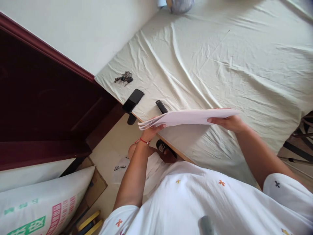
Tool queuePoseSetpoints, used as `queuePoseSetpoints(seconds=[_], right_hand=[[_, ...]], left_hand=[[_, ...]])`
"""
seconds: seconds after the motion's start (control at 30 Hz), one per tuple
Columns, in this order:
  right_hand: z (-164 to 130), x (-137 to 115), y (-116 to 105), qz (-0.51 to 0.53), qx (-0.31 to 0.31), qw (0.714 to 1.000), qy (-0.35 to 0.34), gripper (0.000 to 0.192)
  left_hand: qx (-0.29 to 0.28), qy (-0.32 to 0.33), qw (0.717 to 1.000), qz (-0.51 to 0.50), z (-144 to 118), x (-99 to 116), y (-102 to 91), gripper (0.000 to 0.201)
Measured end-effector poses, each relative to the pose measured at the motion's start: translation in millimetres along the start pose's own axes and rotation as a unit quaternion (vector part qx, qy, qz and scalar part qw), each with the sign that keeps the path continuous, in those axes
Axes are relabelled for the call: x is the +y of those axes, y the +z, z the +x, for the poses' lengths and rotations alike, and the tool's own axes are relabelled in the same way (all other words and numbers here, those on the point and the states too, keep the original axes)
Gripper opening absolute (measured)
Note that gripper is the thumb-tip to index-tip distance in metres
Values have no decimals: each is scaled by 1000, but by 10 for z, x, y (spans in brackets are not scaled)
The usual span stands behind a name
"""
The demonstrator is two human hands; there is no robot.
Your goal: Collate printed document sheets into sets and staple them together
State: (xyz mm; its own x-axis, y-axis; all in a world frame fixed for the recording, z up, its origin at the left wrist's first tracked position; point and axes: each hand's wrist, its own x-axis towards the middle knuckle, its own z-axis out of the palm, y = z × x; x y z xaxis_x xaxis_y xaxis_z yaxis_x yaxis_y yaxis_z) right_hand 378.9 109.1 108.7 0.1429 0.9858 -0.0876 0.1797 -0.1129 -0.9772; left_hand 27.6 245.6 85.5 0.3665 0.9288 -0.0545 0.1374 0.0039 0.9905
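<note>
A stack of white paper sheets (188, 117) is held up between both hands above the near edge of the cloth-covered table. My left hand (152, 130), with a red string at the wrist, grips the stack's left end, thumb on the near face. There the sheets fan slightly apart. My right hand (227, 122) clasps the right end, its thumb on the near face and its other fingers mostly hidden behind the paper. Just beyond the stack lies a small black oblong object (161, 106), its lower end near the paper's edge.
Keys (124, 77) and a black phone (133, 100) lie on the wrinkled pale tablecloth (202, 75) at left. A dark red door or cabinet (49, 91) adjoins the table. A printed white sack (46, 202) stands at lower left. Dark chair-like legs (302, 140) show at right.
</note>
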Motion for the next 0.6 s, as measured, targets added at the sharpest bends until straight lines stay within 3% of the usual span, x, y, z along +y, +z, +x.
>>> queuePoseSetpoints(seconds=[0.1,0.37,0.47,0.6], right_hand=[[16,141,54,42,41,998,14,54],[50,251,144,74,38,996,34,59],[53,252,154,88,54,993,63,55],[-15,286,146,143,48,979,138,50]], left_hand=[[6,-56,998,20,8,-124,19,64],[4,-52,999,17,6,-176,25,66],[18,-33,999,0,5,-200,74,65],[38,-64,997,-22,-45,-254,170,67]])
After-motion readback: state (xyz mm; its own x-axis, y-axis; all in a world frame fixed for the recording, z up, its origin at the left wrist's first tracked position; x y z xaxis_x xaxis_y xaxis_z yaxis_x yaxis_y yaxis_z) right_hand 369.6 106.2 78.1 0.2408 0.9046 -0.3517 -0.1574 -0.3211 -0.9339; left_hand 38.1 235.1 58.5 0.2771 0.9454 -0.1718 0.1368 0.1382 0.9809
